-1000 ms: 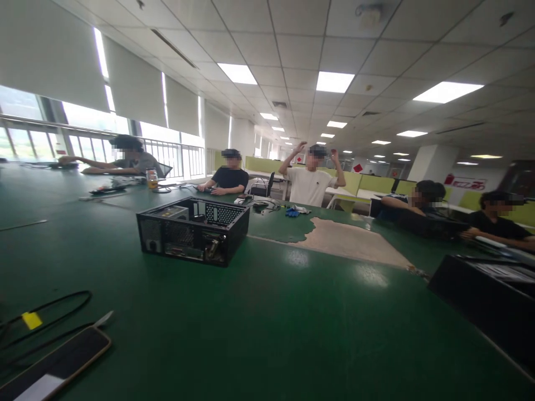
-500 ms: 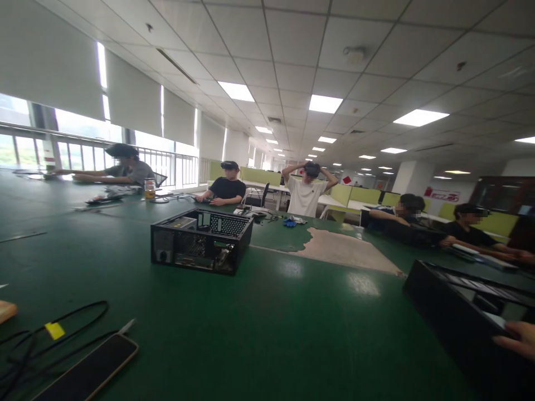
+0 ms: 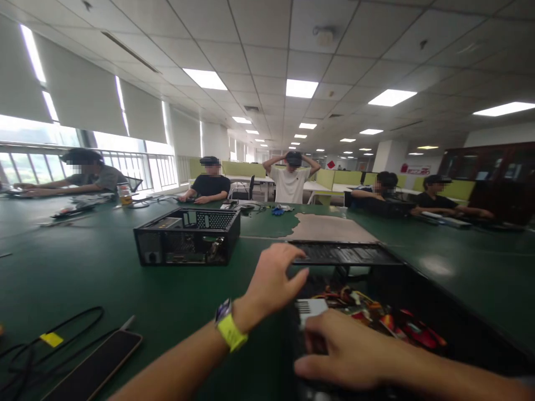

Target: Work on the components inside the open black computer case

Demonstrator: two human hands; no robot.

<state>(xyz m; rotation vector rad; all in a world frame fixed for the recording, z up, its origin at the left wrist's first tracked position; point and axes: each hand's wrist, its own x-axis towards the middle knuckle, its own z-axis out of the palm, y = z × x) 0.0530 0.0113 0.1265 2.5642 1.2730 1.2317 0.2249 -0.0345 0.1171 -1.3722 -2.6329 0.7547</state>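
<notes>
An open black computer case (image 3: 395, 266) lies in front of me on the right, with coloured cables and parts inside. My left hand (image 3: 276, 278), with a yellow-green-strapped watch (image 3: 229, 326) on its wrist, is at the case's far left corner. Its thumb stands apart from the fingers, and I cannot tell how firmly it touches the case. Nearer to me, my right hand (image 3: 346, 348) curls over the case's left wall beside a pale vented part (image 3: 311, 307). Its fingertips are partly hidden.
A second black computer case (image 3: 184, 245) stands further left on the green table (image 3: 188, 312). At lower left lie a phone (image 3: 98, 362) and black cables (image 3: 83, 316) with a yellow tag. Several people sit or stand around the table's far side.
The near computer case has come from the right edge toward the middle, showing its inside. My left hand has entered view, and my right hand has moved left with the case. The view has turned right.
</notes>
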